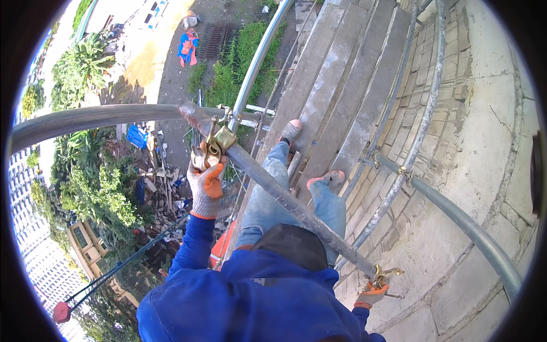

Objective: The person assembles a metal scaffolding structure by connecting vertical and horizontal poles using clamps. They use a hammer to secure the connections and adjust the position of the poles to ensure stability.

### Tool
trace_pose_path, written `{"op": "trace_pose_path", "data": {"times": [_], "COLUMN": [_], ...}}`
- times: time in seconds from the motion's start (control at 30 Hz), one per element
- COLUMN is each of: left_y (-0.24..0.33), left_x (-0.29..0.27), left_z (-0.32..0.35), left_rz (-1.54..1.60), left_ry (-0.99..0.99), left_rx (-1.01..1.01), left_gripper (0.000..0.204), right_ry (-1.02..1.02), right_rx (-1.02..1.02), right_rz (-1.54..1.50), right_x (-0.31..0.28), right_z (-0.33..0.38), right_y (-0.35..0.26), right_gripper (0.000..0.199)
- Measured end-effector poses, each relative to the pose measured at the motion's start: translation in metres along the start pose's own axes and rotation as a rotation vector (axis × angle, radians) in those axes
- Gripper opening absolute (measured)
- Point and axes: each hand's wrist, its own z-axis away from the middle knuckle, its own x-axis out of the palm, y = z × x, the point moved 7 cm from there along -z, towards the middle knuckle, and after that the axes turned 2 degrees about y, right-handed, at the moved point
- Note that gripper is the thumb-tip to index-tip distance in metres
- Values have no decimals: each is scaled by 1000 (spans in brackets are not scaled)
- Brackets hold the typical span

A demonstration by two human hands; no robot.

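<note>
In the head view, a grey steel pipe [285,199] ran slantwise from above left of the centre to the lower right, passing over the person's legs. Near its upper end sat a brass-coloured clamp [224,139]; the left hand [205,185], in a grey-and-orange glove, was just below, left of centre, its fingers curled closed around the clamp's lower part. At the pipe's other end, lower right, was a second coupler [380,277]. The right hand [370,295], gloved alike, touched its underside with bent fingers; how firmly they were closed I could not tell.

A thicker pipe [85,118] crossed the upper left to near the clamp. The person's shoes [292,131] were on long planks [330,85] at the upper centre. A pale wall [496,154] filled the right side, and green trees [114,196] showed at the left, far below.
</note>
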Motion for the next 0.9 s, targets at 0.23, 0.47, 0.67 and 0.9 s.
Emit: {"op": "trace_pose_path", "data": {"times": [0.23, 0.47, 0.67, 0.9], "left_y": [-34, -105, -119, -130], "left_x": [40, -41, -63, -39], "left_z": [-142, -327, -365, -340], "left_rz": [-32, -283, -767, -1155], "left_ry": [-186, -114, 129, -22], "left_rx": [-2, -38, -248, -519], "left_gripper": [48, 18, 26, 16], "right_ry": [-48, -169, -120, 122], "right_rx": [55, 27, 138, 239], "right_rz": [-92, -510, -467, -300], "right_x": [85, 299, 396, 415], "right_z": [74, 19, -51, -47], "right_y": [-27, -72, -53, -26], "right_gripper": [59, 31, 27, 33]}}
